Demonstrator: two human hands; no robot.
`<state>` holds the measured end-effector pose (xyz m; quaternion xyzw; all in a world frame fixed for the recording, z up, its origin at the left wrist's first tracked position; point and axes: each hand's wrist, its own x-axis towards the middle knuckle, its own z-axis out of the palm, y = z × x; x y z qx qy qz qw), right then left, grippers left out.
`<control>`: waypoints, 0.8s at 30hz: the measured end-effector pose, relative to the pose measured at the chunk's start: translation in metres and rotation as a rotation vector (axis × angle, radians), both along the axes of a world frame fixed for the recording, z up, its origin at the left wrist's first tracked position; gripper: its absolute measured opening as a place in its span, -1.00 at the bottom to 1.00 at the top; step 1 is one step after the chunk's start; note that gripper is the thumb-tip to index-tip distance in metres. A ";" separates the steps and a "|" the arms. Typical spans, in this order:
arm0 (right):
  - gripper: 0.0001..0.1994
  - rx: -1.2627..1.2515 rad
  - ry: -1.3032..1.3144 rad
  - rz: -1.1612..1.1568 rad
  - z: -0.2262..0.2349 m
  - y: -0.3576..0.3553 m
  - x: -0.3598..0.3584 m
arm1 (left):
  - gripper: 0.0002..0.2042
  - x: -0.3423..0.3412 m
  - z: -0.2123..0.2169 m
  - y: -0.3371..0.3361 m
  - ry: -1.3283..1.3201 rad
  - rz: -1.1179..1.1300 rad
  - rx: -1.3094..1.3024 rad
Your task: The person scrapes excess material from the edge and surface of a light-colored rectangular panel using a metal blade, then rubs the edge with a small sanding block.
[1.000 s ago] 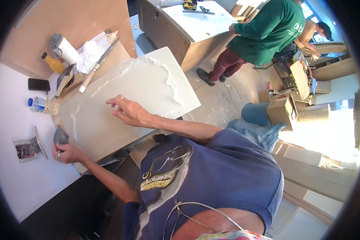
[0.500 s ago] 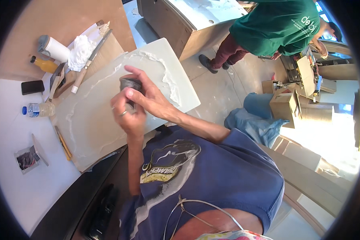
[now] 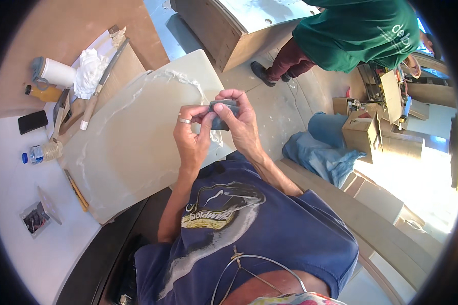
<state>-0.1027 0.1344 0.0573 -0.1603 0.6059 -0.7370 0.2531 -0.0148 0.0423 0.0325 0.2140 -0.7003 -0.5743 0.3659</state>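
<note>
Dark grey pad (image 3: 223,114) | long axis left-right | left hand (image 3: 192,136), right hand (image 3: 243,122) pinching ends

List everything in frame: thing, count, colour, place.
pad: 1, dark grey, pinched in both hands
panel: 1, off-white, on bench under hands
roll: 1, white, upper left
rag: 1, white, beside roll
phone: 1, black, left
bottle: 1, clear with blue cap, left
pencil: 1, yellow, at panel's lower-left edge
cloth: 1, blue, floor on right
co-worker: 1, green shirt, top right
left hand: 1, ring on a finger
right hand: 1, grips pad
</note>
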 end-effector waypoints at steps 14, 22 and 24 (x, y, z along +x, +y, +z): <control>-0.69 0.216 0.094 0.076 -0.063 0.012 -0.089 | -0.73 -0.066 -0.019 -0.143 -0.327 0.159 -0.318; -0.69 0.339 0.083 0.134 -0.098 -0.017 -0.090 | -0.74 -0.085 -0.069 -0.194 -0.471 0.106 -0.497; -0.64 0.488 0.228 0.188 -0.100 -0.018 -0.090 | -0.74 -0.087 -0.066 -0.192 -0.487 0.093 -0.448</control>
